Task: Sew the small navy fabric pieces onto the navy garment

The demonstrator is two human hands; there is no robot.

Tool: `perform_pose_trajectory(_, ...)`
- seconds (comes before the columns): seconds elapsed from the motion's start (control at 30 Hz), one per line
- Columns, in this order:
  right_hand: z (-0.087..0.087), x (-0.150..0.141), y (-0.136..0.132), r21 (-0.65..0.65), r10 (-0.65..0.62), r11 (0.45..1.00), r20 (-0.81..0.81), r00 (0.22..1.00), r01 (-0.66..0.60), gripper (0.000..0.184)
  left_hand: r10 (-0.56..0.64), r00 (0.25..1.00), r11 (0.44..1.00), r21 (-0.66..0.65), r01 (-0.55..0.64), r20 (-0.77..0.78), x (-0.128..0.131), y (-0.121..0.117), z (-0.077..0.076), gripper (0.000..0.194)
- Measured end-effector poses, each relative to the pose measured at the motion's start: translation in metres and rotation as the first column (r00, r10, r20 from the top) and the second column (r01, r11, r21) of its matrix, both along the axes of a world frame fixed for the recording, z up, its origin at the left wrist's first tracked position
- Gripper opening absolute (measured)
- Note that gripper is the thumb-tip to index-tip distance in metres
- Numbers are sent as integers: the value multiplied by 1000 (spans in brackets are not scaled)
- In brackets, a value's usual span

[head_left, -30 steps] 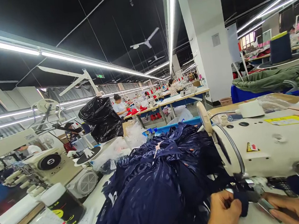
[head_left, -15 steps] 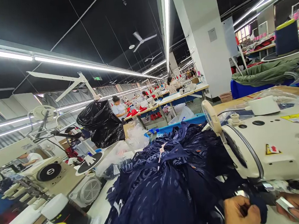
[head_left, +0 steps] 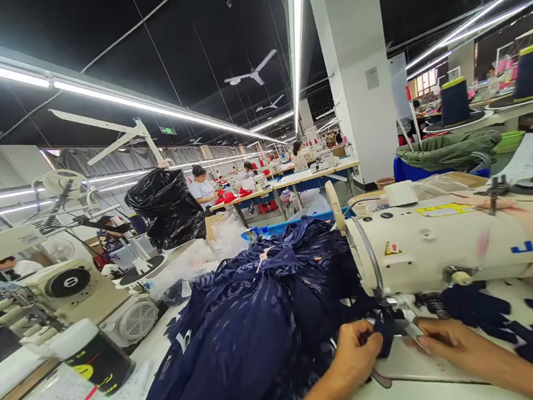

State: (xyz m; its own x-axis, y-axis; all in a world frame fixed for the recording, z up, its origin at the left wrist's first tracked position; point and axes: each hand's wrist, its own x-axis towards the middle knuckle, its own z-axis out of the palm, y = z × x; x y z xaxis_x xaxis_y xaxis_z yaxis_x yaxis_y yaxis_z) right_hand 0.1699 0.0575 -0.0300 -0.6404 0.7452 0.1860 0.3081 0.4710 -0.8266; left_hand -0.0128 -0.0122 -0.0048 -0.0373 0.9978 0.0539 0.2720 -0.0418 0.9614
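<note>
My left hand (head_left: 359, 349) pinches the edge of a small navy fabric piece (head_left: 384, 334) close to the needle end of the white sewing machine (head_left: 407, 246). Just right of it, my right hand (head_left: 449, 336) is closed on a small flat silver metal tool (head_left: 414, 332), whose kind I cannot make out. The tool's end points toward the fabric beside the presser foot area. A big heap of navy garments (head_left: 260, 326) lies left of my hands. More navy cut pieces (head_left: 477, 305) rest on the machine bed to the right.
A black jar with a white lid (head_left: 96, 358) stands on papers at the left. Behind it is another sewing machine (head_left: 70, 285). A black plastic bag (head_left: 168, 206) hangs above the table. Navy thread cones (head_left: 455, 103) stand at the back right. Other people work farther off.
My view has swung right, so more of the sewing machine and both forearms show. My left hand still pinches the navy fabric. My right hand, with the silver tool, has come nearer to it.
</note>
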Motion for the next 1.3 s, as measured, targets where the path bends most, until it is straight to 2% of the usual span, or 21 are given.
perform_pose_trajectory(0.1,2,-1,-1,3,59,998,-16,998,-59,43,-5,1000,1000,12,5,-8,0,0,1,40)
perform_pose_trajectory(0.33,1,-4,0,11,31,999,-56,998,-31,38,-1,999,1000,26,2,-36,-1,-1,2,44)
perform_pose_trajectory(0.53,4,-5,-1,-11,57,998,-16,998,-58,36,-12,1000,999,38,13,-27,-2,-2,2,44)
perform_pose_trajectory(0.8,6,-3,-2,-31,24,999,13,1000,-24,44,-17,999,999,32,18,-32,-2,-3,5,44)
perform_pose_trajectory(0.97,7,-1,-2,-18,45,999,6,999,-45,36,-28,999,999,38,29,-30,-2,-2,8,43)
perform_pose_trajectory(1.3,-3,0,1,-16,31,999,17,999,-30,34,-34,999,998,43,35,-32,-5,-2,6,41)
